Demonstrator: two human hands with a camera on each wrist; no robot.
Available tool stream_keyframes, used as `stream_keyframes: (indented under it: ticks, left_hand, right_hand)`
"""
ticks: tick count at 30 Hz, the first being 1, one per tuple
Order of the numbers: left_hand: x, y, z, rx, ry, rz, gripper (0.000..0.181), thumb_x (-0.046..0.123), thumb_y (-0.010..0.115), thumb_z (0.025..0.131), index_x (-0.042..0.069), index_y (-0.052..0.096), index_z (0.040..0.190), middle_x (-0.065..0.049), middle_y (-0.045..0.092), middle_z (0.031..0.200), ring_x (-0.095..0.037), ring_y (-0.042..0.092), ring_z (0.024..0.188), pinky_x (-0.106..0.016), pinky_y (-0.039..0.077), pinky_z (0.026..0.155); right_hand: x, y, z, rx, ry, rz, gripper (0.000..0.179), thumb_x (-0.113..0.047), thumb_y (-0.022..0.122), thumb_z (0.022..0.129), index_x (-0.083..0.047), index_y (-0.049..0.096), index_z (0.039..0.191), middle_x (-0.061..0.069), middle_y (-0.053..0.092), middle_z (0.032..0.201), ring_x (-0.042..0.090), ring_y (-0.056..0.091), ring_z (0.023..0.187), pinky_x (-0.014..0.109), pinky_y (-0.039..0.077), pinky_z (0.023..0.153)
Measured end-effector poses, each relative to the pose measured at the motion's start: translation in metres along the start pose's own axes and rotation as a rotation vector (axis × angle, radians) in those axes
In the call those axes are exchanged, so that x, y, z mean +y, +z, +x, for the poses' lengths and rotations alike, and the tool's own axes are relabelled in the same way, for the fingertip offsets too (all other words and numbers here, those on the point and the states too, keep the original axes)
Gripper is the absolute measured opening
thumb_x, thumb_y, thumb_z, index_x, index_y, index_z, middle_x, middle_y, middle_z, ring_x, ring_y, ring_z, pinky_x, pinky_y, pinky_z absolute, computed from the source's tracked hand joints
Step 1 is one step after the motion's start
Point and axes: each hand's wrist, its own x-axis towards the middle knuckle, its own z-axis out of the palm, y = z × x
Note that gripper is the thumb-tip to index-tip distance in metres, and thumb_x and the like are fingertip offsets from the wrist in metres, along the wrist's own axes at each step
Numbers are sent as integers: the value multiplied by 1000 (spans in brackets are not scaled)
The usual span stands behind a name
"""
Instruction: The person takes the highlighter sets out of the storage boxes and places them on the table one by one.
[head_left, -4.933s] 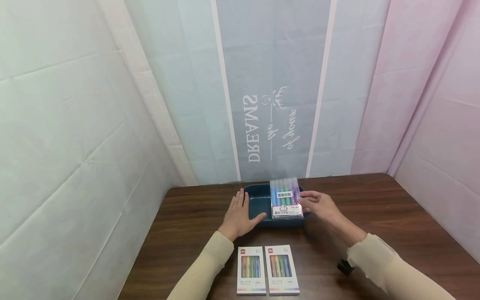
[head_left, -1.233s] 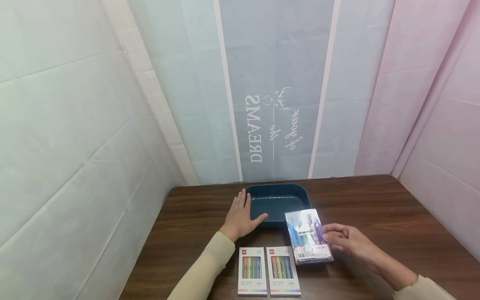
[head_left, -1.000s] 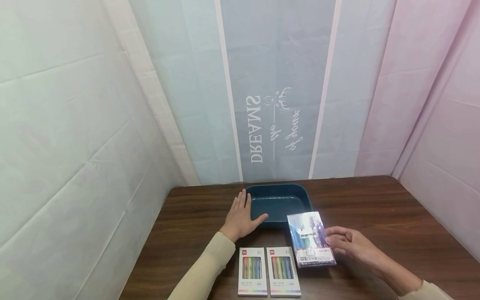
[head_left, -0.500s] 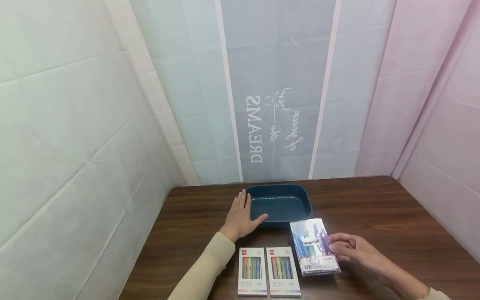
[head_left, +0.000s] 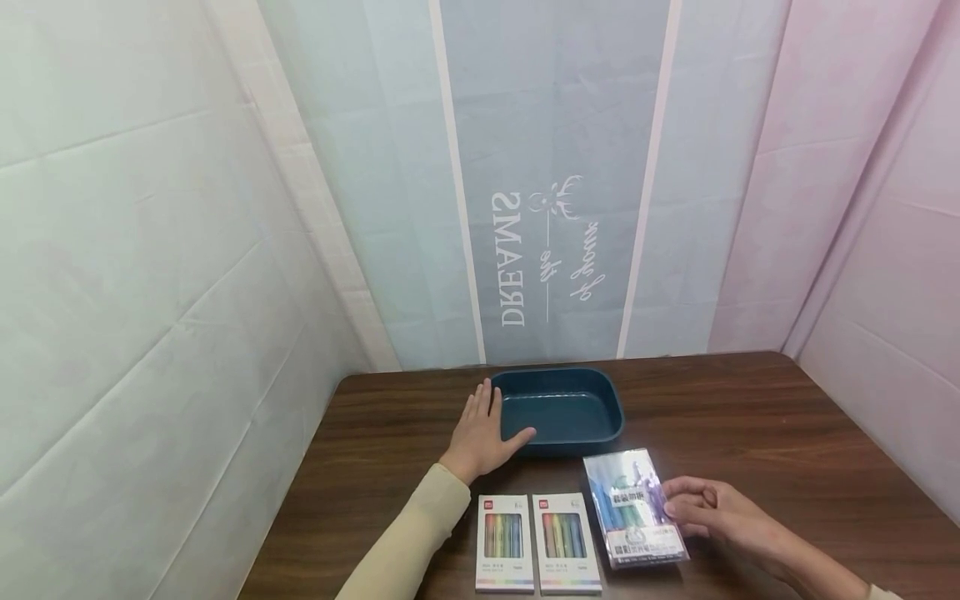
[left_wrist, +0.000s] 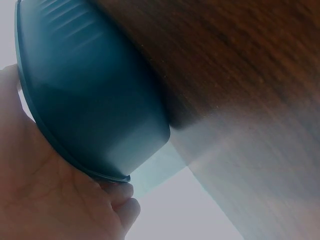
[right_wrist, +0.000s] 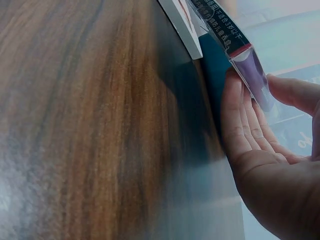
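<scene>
My right hand [head_left: 723, 517] pinches the right edge of a clear pack of highlighters [head_left: 633, 510] between thumb and fingers. In the right wrist view the pack's purple end [right_wrist: 252, 75] sits between them, tilted above the table. Straight fingers of my left hand [head_left: 478, 437] rest along the left rim of a dark teal tray [head_left: 558, 446], thumb stretched across its front corner. From the left wrist, the tray's side wall [left_wrist: 95, 95] shows, with the palm against its rim. Nothing lies inside the tray. The pack is in front of it, to the right of two white boxes.
Two white windowed boxes of coloured pens, the left one [head_left: 505, 575] and the right one [head_left: 568, 575], lie side by side near me on the brown wooden table [head_left: 780, 442]. Behind the table's far edge hangs a printed cloth backdrop [head_left: 555, 125].
The right hand has moved the highlighter pack from over the tray toward me and to the right, beside the white boxes. The left hand has stayed at the tray's rim.
</scene>
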Motion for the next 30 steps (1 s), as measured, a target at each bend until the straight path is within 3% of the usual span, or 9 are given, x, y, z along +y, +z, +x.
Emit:
stream_keyframes:
  ticks: [6,23,30]
  left_hand:
    - [0,1,0,9,9,13,104,79,37,91,1,21,158,-19,9,167,-33,11,154,-46,14,124]
    - [-3,2,2,3,11,19,105,80,35,91,1,19,159,-18,7,167,-31,8,154,-44,12,124]
    - [-3,4,1,-5,5,24,104,80,34,91,2,20,159,-18,7,167,-30,8,155,-44,12,124]
  right_hand:
    - [4,0,-1,-49,-6,56,38,-16,52,104,8,48,133,16,65,119,27,66,109,38,57,91]
    - [15,3,2,-48,10,102,33,-13,54,102,8,51,127,14,68,112,24,68,103,38,58,86]
    - [19,4,1,-90,-18,124,30,-9,52,102,10,52,125,17,69,111,26,69,101,40,59,85]
